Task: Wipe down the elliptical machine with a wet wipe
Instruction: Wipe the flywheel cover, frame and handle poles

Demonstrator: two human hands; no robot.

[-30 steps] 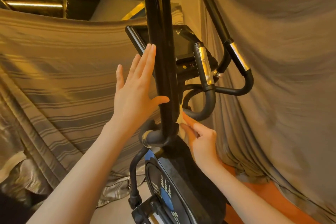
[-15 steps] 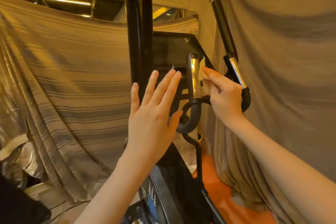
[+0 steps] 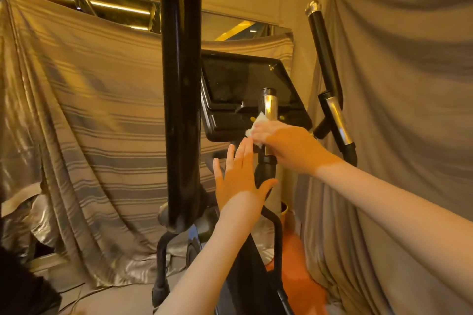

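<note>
A black elliptical machine fills the middle of the view, with a thick upright arm close to the camera and a dark console screen behind it. In front of the console stands a short handle with a chrome sensor strip. My right hand grips a white wet wipe wrapped around this handle, just below the chrome part. My left hand is held up flat with straight fingers just left of the handle, holding nothing.
A second moving arm with a chrome band rises at the right. Striped grey fabric hangs behind and to the left, plain grey fabric at the right. Orange floor shows beside the machine's base.
My right hand rose from the lower curved bar to the chrome handle and now wraps the wipe around it. My left hand shifted right, away from the thick upright arm.
</note>
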